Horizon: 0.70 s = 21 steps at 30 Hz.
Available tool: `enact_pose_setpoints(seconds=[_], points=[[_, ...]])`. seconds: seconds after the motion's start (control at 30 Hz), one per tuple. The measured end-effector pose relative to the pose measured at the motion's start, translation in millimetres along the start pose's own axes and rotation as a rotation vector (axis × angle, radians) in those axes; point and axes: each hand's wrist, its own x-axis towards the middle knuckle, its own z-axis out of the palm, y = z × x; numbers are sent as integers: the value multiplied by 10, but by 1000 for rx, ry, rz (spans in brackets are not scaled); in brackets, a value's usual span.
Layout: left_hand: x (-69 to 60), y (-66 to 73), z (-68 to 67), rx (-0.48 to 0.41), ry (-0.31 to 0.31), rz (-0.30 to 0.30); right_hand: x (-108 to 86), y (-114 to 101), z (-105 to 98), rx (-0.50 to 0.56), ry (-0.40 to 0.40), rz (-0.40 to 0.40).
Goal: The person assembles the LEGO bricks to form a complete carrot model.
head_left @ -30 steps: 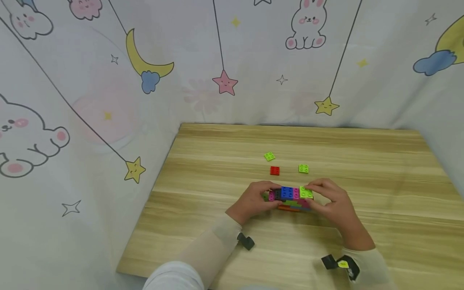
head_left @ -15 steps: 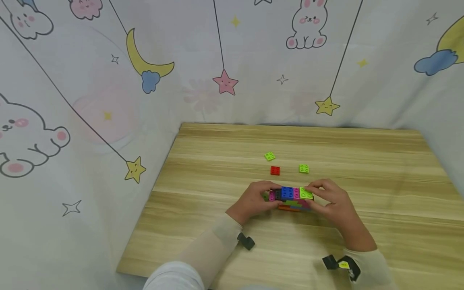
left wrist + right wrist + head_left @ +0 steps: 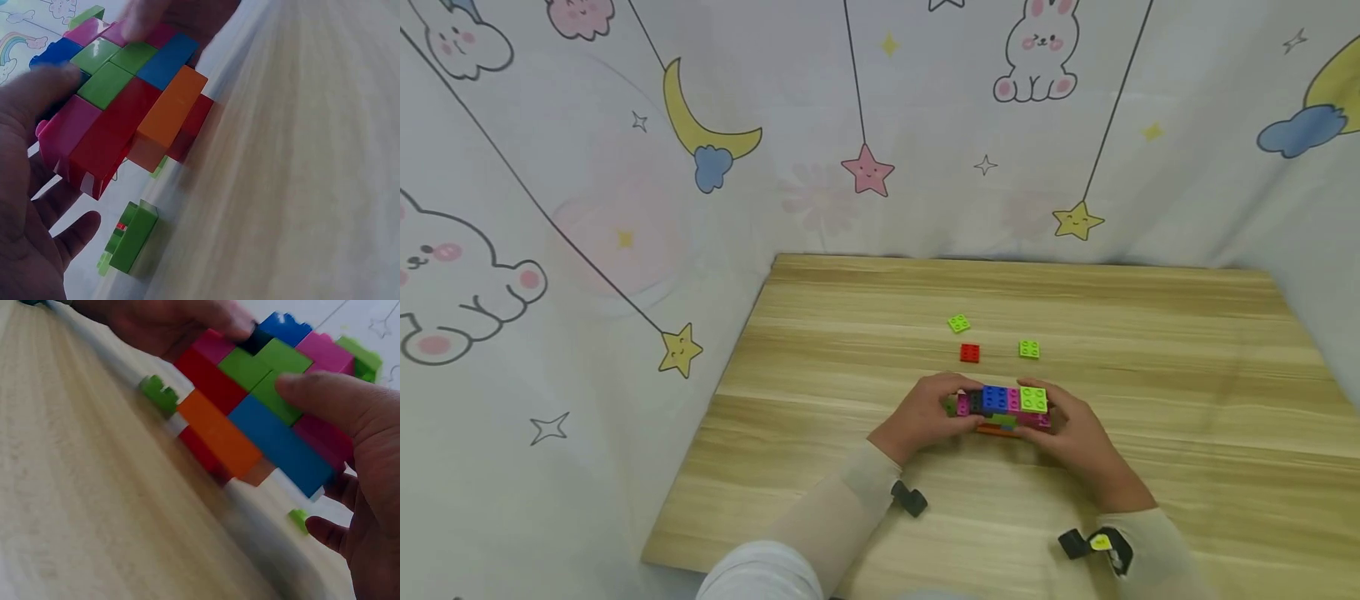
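Note:
Both hands hold a stack of joined building blocks (image 3: 995, 400) from its two ends. My left hand (image 3: 921, 417) grips the left end, thumb on the near face. At the other end, my right hand (image 3: 1078, 433) has its thumb pressed to the near face and fingers behind. Along the top run magenta, black and blue blocks, with a lime block (image 3: 1033, 400) at the right end. Lower down, the left wrist view shows green blocks (image 3: 106, 84), a long red block (image 3: 115, 125) and an orange block (image 3: 169, 119). The far side is hidden.
Behind the stack on the wooden table (image 3: 820, 333) lie a red block (image 3: 970, 353) and two lime blocks, one further back (image 3: 958, 323) and one to the right (image 3: 1029, 349). A green block (image 3: 131, 237) stands beside my left hand. A printed curtain (image 3: 925, 225) borders the table.
My right hand's fingertips have left the top of the lime block. That hand has shifted left and now holds the stack by its front and back faces. My left hand stays put.

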Motion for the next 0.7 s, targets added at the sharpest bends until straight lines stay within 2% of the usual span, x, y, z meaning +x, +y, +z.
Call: enact_pose_setpoints(seconds=[0.1, 0.2, 0.23, 0.33, 0.5, 0.57, 0.7], points=[[4, -63, -20, -83, 20, -29, -10, 51, 47, 61, -58, 84], [55, -163, -59, -138, 84, -115, -16, 63, 56, 91, -63, 115], [92, -202, -79, -132, 107, -147, -17, 62, 55, 97, -63, 122], [238, -346, -125, -29, 147, -243, -10, 53, 47, 99, -67, 133], [518, -578, -138, 198, 96, -257, 13, 33, 36, 93, -72, 143], [603, -613, -116, 271, 69, -260, 13, 35, 38, 93, -74, 149], [705, -597, -73, 390, 24, -312, 4, 44, 40, 96, -76, 160]])
